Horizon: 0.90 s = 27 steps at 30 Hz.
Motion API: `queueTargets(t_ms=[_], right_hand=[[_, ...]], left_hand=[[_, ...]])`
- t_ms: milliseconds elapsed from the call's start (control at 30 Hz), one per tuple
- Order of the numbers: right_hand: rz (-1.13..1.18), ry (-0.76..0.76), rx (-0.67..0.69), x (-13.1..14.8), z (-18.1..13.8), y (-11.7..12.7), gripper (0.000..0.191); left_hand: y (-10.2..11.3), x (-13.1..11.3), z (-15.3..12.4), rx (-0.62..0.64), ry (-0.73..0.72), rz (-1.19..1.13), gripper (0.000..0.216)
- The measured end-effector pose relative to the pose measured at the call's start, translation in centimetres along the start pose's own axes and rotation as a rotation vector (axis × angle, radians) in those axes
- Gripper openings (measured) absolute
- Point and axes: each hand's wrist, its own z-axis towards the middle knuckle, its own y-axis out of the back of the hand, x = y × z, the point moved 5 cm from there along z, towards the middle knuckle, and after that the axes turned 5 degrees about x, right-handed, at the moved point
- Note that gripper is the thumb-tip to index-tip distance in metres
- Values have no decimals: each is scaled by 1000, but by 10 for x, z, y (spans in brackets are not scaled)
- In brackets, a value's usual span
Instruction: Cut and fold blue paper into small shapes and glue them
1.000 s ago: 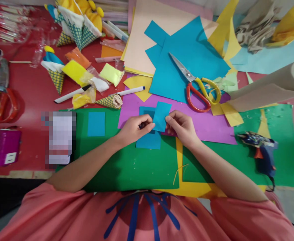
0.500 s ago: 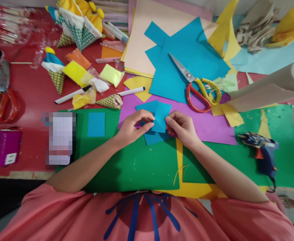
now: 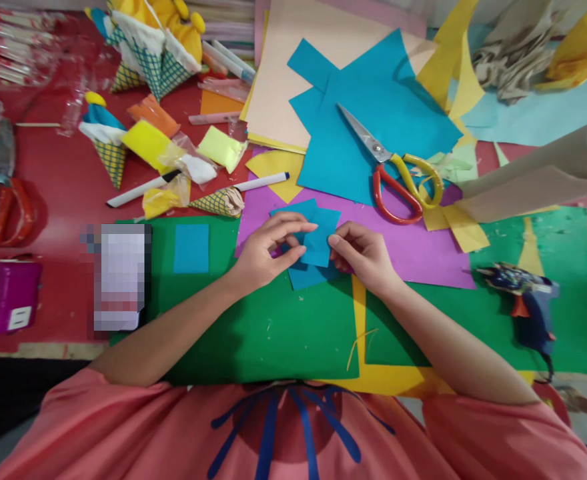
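Both my hands meet over a small blue paper piece (image 3: 317,239) held above the green sheet (image 3: 253,320) and the purple sheet (image 3: 413,247). My left hand (image 3: 266,253) pinches its left edge with thumb and fingers. From the right, my right hand (image 3: 366,255) pinches the other edge. A second blue piece (image 3: 306,275) lies tilted beneath them, partly hidden by my fingers. Another blue rectangle (image 3: 191,248) lies flat on the green sheet to the left.
Red-and-yellow scissors (image 3: 391,170) rest on a big blue sheet (image 3: 373,120) behind my hands. A glue gun (image 3: 521,297) lies at the right. White markers (image 3: 261,181), paper cones (image 3: 108,150) and small bags clutter the red table at left. A purple box (image 3: 1,297) sits far left.
The lower blue piece has turned from square-on to tilted under my hands. My left fingers have shifted along the top piece's edge. My right hand has barely moved.
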Motion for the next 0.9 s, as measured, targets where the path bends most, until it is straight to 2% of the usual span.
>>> queueTargets(t_ms=[367,900], right_hand=[[-15,4,29,-1,0,0,33],[14,-6,40,0,0,0,33]], left_hand=[[-2,0,-2,46,-4,-94,51],[-6,-1,-1,99,35,-217,55]])
